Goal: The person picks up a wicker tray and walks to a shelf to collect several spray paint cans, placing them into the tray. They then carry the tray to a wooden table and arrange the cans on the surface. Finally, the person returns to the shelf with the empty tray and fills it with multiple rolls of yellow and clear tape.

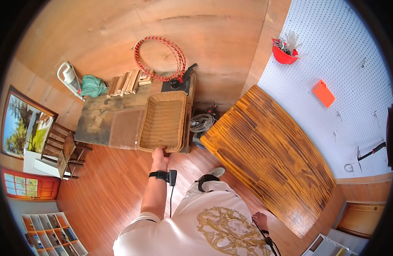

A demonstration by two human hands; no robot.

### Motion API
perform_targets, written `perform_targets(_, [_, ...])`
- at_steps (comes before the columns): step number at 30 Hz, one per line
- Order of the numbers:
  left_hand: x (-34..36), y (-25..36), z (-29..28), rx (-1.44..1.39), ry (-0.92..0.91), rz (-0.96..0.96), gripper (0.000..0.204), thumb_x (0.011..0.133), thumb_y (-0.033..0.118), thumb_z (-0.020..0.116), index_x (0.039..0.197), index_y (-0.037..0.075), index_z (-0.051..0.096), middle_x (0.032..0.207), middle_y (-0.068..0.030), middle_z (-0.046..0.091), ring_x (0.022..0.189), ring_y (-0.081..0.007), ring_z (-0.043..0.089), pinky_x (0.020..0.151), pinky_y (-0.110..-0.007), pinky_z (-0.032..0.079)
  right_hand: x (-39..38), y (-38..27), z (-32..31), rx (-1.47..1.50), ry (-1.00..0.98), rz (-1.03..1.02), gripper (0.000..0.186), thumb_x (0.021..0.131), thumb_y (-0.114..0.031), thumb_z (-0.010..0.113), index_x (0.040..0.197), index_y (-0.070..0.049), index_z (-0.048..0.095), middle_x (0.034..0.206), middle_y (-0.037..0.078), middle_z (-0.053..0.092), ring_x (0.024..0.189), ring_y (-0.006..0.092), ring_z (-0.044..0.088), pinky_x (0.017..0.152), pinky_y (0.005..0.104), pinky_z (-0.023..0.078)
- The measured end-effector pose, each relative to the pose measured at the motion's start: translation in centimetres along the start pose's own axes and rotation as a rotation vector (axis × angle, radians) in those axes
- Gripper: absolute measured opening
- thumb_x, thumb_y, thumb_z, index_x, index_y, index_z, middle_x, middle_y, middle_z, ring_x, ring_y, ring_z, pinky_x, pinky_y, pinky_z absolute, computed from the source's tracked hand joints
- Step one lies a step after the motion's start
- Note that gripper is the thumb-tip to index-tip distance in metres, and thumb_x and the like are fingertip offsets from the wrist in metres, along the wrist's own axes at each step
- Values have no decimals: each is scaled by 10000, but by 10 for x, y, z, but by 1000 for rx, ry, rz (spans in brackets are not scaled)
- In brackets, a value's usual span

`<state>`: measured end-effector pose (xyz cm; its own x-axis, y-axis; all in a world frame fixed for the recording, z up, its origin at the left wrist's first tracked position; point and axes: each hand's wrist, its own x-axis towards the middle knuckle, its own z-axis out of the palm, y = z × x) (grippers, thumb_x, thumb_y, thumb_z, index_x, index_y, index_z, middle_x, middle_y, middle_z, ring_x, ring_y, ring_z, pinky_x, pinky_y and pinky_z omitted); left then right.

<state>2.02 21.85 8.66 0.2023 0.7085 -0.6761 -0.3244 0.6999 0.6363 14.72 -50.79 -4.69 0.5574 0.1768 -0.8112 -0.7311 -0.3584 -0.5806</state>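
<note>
My left hand (159, 157) reaches forward and grips the near end of a rectangular wicker basket (162, 119), which lies at the near right edge of a weathered wooden table (94, 128). Beside the basket's left side lies a brown, translucent-looking sheet (124, 130). My right hand (259, 219) hangs low at my right side, beside a glossy striped wooden tabletop (269, 158), with its fingers loosely bent and apart, holding nothing visible.
Wood sticks (124, 83), a coiled red-black hose (160, 78), a green bag (94, 87) and a white appliance (68, 77) line the back. A chair (64, 151) stands left, a shelf rack (51, 230) lower left, grey coiled tubing (201, 123) between tables, pegboard (341, 128) right.
</note>
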Motion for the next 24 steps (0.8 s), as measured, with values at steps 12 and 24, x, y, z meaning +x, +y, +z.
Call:
perform_targets(12, [22,-10,-3,-15,90,-115,315,1067,83,514,1366,-11,548,1382,-238,611,1257,-479,641,1015,-720,588,30,87,-26,-394,-58,-410,199,980,-311,676,895,-132,694,826,88,683,694,313,676,606,444,528])
perform_targets(24, [-11,16,-2,460,357,18,332,1026,415,699,954,97,634,755,-61,629,591,-184,578,490,-363,398,15,14,24,-171,-67,-116,181,1033,-188,591,891,-76,575,753,53,617,598,160,584,499,290,424])
